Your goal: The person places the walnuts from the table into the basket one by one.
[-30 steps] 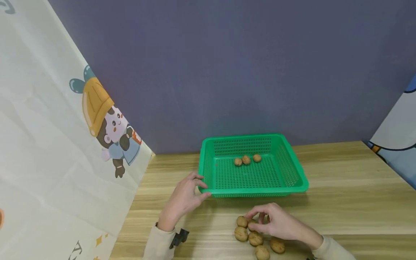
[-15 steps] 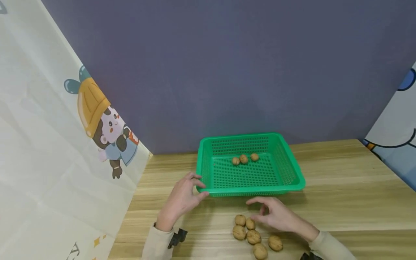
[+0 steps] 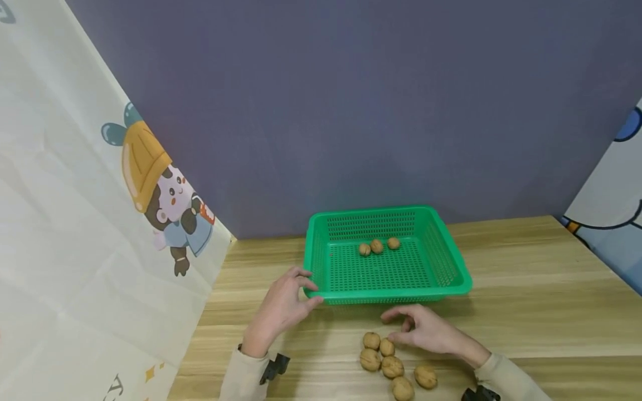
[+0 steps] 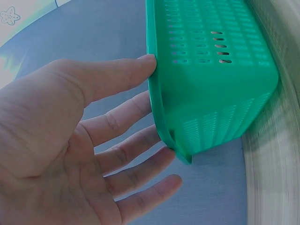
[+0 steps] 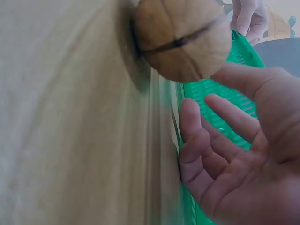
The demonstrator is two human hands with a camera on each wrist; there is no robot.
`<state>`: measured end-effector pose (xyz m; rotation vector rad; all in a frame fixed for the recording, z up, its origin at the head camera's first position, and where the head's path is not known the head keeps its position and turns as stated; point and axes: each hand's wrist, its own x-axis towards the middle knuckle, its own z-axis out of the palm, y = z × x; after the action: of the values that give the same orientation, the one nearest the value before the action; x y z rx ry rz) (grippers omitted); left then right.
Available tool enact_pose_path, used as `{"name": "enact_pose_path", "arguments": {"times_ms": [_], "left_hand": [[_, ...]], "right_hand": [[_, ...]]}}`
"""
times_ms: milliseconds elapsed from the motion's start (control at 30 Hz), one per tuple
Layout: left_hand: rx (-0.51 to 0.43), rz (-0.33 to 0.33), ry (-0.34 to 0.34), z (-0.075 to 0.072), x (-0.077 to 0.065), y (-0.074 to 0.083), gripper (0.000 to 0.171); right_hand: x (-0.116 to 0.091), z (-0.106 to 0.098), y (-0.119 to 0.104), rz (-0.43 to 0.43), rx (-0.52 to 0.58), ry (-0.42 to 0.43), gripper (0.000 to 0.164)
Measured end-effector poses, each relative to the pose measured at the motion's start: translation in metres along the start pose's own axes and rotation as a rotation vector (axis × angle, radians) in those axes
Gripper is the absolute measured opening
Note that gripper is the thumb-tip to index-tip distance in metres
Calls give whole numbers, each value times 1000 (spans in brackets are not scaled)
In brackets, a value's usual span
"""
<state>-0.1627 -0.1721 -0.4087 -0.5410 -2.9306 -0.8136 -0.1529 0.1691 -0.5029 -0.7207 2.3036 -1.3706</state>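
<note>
A green plastic basket (image 3: pixel 381 296) with slotted walls stands on the table and holds three walnuts (image 3: pixel 377 246). My left hand (image 3: pixel 282 303) holds its front left corner. In the left wrist view the thumb (image 4: pixel 126 74) lies against the outside of the rim, and some fingertips pass behind it. Just in front of the basket, my right hand (image 3: pixel 426 331) hovers with loosely bent fingers and nothing in them. Several walnuts (image 3: pixel 393 367) lie grouped on the table, left of and below that hand. One walnut (image 5: pixel 183 37) looms close in the right wrist view, partly covering the thumb.
The wood-grain table (image 3: pixel 521 301) extends to both sides of the basket. Behind it rises a dark grey-blue wall (image 3: pixel 351 111). A white sheet printed with a cartoon figure (image 3: pixel 175 200) borders the left; another printed sheet (image 3: pixel 607 178) borders the right.
One second ago my right fingers were at a walnut in the group; they have since drawn back from it, away toward the basket. The left hand stays at the corner. The head view shifted slightly.
</note>
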Motion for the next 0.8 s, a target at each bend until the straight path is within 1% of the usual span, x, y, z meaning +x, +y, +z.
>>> {"name": "enact_pose_path", "arguments": {"times_ms": [167,300,667,800], "left_hand": [[-1,0,0,-1,0,0,19],[4,9,1,-1,0,0,19],[7,14,10,1,2,-1,19],[2,13,7,1,2,-2,19]], "right_hand": [[-1,1,-2,-42,-10,-51,47],[-2,3,-3,-71,-16,-64,46],[-2,3,-2,-106,12,-119,39],[-2,3,-3,-106,27,-142,38]]}}
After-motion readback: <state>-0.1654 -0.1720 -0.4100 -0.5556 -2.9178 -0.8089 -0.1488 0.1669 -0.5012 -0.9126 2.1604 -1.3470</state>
